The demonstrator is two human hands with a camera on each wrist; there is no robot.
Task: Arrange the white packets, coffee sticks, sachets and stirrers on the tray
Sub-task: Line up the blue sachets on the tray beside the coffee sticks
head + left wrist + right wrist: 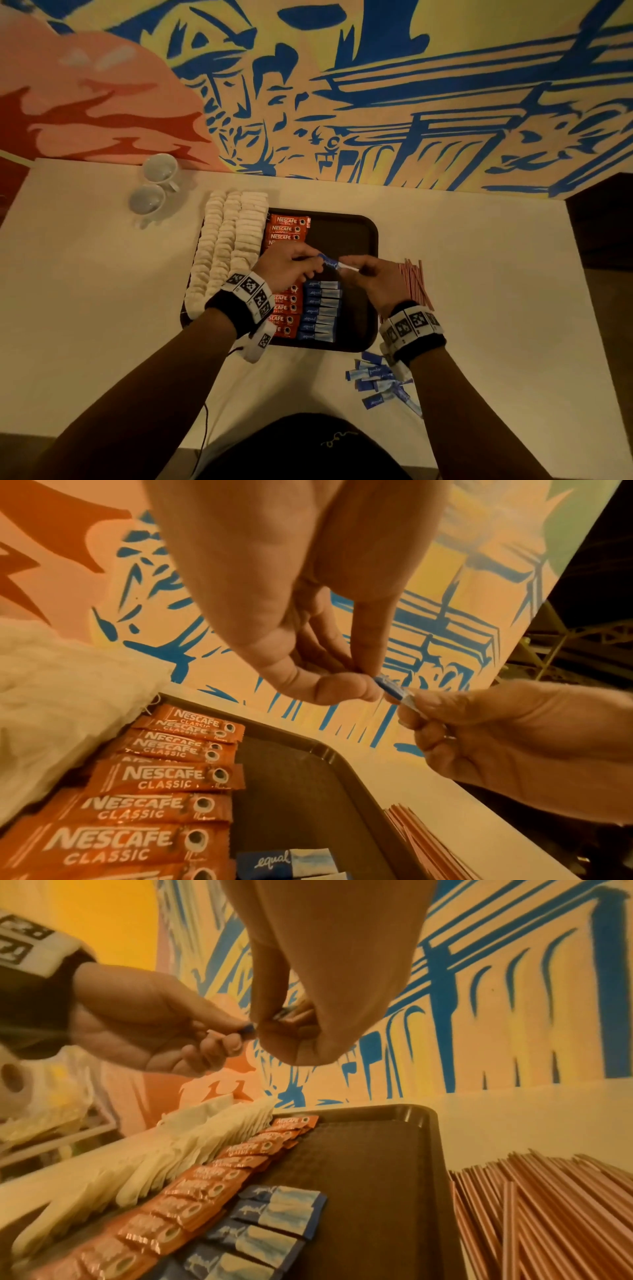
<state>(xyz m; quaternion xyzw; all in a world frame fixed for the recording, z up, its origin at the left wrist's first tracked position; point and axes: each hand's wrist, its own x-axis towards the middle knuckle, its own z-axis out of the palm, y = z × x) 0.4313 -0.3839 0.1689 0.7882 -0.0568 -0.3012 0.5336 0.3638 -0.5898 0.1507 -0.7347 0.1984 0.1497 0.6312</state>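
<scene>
Left hand and right hand each pinch 1 blue sachet above tray

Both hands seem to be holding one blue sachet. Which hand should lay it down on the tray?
Probably the left hand: it pinches the blue sachet above the blue row, while the right hand sits nearest the loose sachets.
</scene>
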